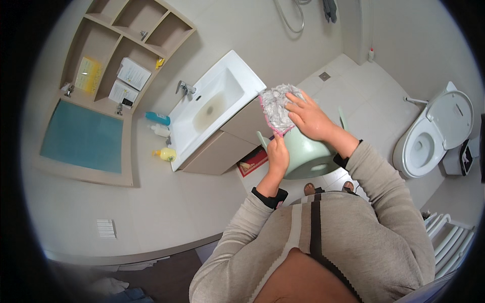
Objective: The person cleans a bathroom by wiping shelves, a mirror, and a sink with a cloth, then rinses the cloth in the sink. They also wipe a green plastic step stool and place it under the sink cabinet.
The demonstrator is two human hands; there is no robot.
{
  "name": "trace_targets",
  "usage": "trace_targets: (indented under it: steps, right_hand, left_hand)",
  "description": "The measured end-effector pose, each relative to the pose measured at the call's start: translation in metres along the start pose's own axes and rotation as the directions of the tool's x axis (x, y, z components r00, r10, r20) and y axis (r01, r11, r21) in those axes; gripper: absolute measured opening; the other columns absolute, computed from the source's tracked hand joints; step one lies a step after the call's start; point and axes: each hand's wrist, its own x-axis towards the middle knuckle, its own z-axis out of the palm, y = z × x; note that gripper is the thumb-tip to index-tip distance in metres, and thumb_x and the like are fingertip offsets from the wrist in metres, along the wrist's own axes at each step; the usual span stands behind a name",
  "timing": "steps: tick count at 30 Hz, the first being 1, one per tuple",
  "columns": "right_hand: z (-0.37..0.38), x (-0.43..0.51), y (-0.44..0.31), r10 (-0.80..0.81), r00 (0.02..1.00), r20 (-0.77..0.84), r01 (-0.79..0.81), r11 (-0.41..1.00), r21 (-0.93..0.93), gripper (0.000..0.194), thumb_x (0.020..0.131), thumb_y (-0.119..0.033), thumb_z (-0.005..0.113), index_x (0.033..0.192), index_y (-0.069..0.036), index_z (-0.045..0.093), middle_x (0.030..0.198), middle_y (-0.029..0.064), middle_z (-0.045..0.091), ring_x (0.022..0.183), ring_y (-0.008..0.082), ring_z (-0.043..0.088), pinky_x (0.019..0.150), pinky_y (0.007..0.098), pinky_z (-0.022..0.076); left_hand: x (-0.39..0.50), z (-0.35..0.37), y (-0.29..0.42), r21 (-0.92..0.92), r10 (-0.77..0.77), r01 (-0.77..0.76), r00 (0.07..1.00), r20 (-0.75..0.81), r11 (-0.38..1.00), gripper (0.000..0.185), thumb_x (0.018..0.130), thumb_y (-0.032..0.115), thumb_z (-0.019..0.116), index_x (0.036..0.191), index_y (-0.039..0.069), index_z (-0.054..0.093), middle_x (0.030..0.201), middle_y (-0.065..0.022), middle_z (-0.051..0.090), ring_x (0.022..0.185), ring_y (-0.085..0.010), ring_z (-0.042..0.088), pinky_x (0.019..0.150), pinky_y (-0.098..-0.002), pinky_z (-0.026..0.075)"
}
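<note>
A wet grey fluffy cloth with a pink edge (280, 108) is between my hands, above a pale green plastic chair or stool (308, 153). My left hand (278, 153) grips the cloth's lower pink edge, thumb on top. My right hand (308, 115) lies palm down on the cloth's right side, fingers spread a little. Whether its fingertips press or pinch the cloth is hard to tell. The cloth hides part of the green plastic piece.
On the left are a white washbasin (235, 81) with cloudy residue, a chrome faucet (185, 88), several bottles, including a yellow one (166, 154), and an open wall cabinet (127, 36). A toilet (420, 146) and towel radiator (451, 242) stand at right. A red box (253, 161) lies below the vanity.
</note>
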Motion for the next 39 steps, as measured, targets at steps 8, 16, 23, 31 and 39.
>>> trace_targets:
  steps: [8, 16, 23, 31, 39]
  right_hand:
    - [-0.013, -0.061, -0.043, -0.125, 0.99, 0.063, 0.125, 0.992, -0.005, 0.031, 0.09, -0.014, 0.056, 0.12, -0.008, 0.062, 0.139, 0.0077, 0.051, 0.134, 0.0362, 0.038, 0.111, 0.0507, 0.0299]
    - [0.002, -0.035, 0.005, 0.005, 0.984, -0.176, 0.029, 0.982, 0.189, 0.028, 0.092, -0.012, 0.056, 0.118, -0.009, 0.064, 0.135, 0.0101, 0.054, 0.127, 0.0322, 0.047, 0.11, 0.0449, 0.0329]
    - [-0.032, -0.016, 0.063, 0.596, 0.752, -0.283, -0.485, 0.79, 0.374, 0.024, 0.091, -0.009, 0.054, 0.11, -0.004, 0.066, 0.093, 0.0116, 0.071, 0.082, 0.0249, 0.067, 0.071, 0.0342, 0.0504]
    - [-0.025, -0.046, -0.055, -0.069, 0.997, -0.026, 0.074, 0.947, 0.314, 0.036, 0.089, -0.024, 0.062, 0.122, -0.01, 0.062, 0.128, 0.0102, 0.059, 0.119, 0.0327, 0.05, 0.101, 0.0408, 0.0401]
    - [0.004, -0.057, -0.003, 0.268, 0.942, -0.2, -0.221, 0.948, 0.23, 0.036, 0.095, -0.02, 0.05, 0.128, -0.007, 0.057, 0.137, 0.0182, 0.05, 0.129, 0.0385, 0.043, 0.109, 0.0463, 0.0314]
  left_hand:
    - [-0.001, 0.0, -0.011, -0.214, -0.054, 0.015, 0.983, -0.175, 0.977, 0.076, 0.102, 0.055, 0.015, 0.069, -0.006, 0.048, 0.057, -0.0158, 0.046, 0.059, -0.0263, 0.043, 0.061, -0.0455, 0.037]
    - [-0.015, -0.01, -0.001, 0.002, 0.042, -0.042, 0.999, -0.004, 0.999, 0.069, 0.102, 0.053, 0.014, 0.063, 0.001, 0.037, 0.055, -0.0109, 0.035, 0.054, -0.027, 0.035, 0.054, -0.044, 0.029]
    - [-0.014, -0.018, -0.005, -0.076, -0.025, 0.024, 1.0, -0.015, 0.997, 0.065, 0.103, 0.053, 0.013, 0.064, 0.003, 0.028, 0.058, -0.0048, 0.026, 0.057, -0.0161, 0.029, 0.053, -0.0367, 0.025]
    - [-0.005, 0.0, -0.001, -0.234, -0.094, 0.05, 0.979, -0.182, 0.971, 0.064, 0.102, 0.056, 0.014, 0.064, 0.007, 0.028, 0.06, 0.0002, 0.026, 0.059, -0.0138, 0.026, 0.054, -0.034, 0.023]
    - [0.001, -0.039, -0.017, -0.428, -0.224, 0.158, 0.969, -0.107, 0.89, 0.07, 0.102, 0.057, 0.012, 0.07, 0.008, 0.051, 0.061, 0.005, 0.044, 0.06, -0.0086, 0.038, 0.058, -0.0232, 0.033]
